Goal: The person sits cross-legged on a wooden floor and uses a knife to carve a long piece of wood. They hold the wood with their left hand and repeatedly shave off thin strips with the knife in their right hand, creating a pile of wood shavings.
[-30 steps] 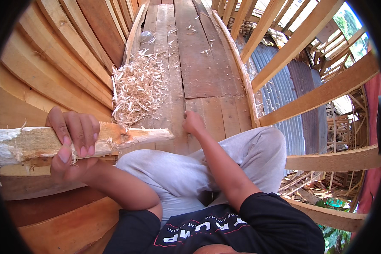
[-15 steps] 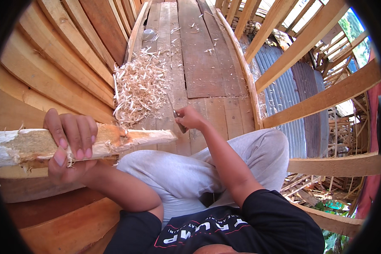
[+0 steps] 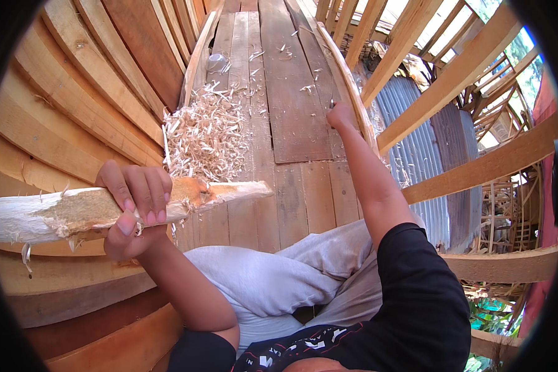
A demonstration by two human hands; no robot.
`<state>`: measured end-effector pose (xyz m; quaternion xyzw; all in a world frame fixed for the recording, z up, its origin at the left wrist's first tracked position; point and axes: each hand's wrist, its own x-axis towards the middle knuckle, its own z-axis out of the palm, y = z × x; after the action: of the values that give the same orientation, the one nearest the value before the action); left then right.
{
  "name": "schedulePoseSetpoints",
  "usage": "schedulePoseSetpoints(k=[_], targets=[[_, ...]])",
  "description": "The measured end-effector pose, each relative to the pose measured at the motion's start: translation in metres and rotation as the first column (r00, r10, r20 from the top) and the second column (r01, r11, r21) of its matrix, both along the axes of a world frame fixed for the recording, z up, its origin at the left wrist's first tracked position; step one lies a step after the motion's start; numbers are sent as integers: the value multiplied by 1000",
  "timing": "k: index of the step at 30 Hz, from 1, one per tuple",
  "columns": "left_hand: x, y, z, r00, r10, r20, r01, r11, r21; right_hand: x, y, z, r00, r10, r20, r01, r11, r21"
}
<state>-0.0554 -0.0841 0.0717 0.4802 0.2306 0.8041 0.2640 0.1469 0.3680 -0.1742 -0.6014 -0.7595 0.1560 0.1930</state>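
My left hand [image 3: 135,197] is closed round a partly shaved wooden pole [image 3: 43,216], fingers over the top and thumb underneath. The pole reaches in from the left edge and tapers to a pale, whittled end above my left knee; frayed fibres hang from its side. Out to the right, beside the raised floor edge, my right hand [image 3: 342,116] is closed in a fist with the arm stretched forward. A knife [image 3: 332,103] is in that fist, most of it hidden, with just a small bit showing past the fingers.
A heap of curled wood shavings [image 3: 208,133] lies on the plank floor [image 3: 297,127] beyond the pole. A clear cup [image 3: 217,62] stands farther off. Upright boards [image 3: 74,80] line the left, open slats [image 3: 477,180] the right, with corrugated sheets [image 3: 409,142] outside.
My right hand has swung forward and right with the knife, away from the pole. My left hand and the pole have shifted slightly right in view.
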Motion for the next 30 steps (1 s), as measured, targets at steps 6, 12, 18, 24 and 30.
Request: schedulePoseSetpoints(k=[6, 12, 18, 24, 30], targets=[[-6, 12, -10, 999, 21, -36, -22, 1000, -18, -28, 72, 0, 988, -12, 154, 6, 999, 41], [-11, 31, -23, 999, -22, -33, 20, 998, -53, -31, 131, -1, 975, -96, 200, 106, 994, -39], [-12, 32, -27, 1000, -14, -16, 13, 997, -72, -58, 89, 7, 914, 133, 384, -120, 991, -59], [-8, 32, -26, 1000, 19, -7, -20, 997, -73, -112, -11, 22, 770, 627, 120, -591, 771, -236], [-10, 29, -27, 999, -31, 19, 32, 997, -63, -107, -18, 15, 924, 381, 15, -377, 919, -118]])
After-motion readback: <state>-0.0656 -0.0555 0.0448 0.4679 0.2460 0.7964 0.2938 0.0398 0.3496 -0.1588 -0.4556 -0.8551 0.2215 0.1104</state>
